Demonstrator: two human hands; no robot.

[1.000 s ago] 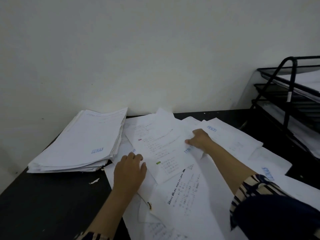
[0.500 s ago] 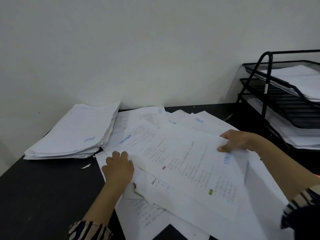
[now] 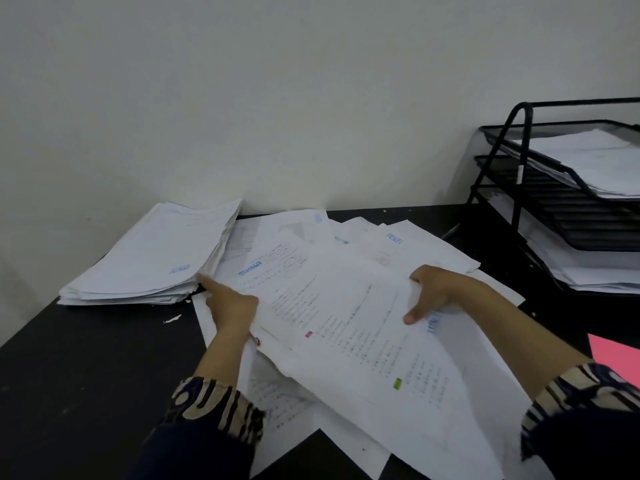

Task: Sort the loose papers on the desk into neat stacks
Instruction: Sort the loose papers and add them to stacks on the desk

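Left hand point(image 3: 232, 308) index finger extended, other fingers curled; right hand point(image 3: 434, 289) thumb pinching down, forearms converging.

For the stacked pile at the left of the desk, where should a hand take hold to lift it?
Probably the near right corner of the stacked pile, coming from the right: its edges there are fanned and slightly raised off the desk, beside the left hand. Its far side lies close to the wall.

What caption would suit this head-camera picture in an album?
Both hands, left and right, lift a printed sheet from loose papers beside a stack.
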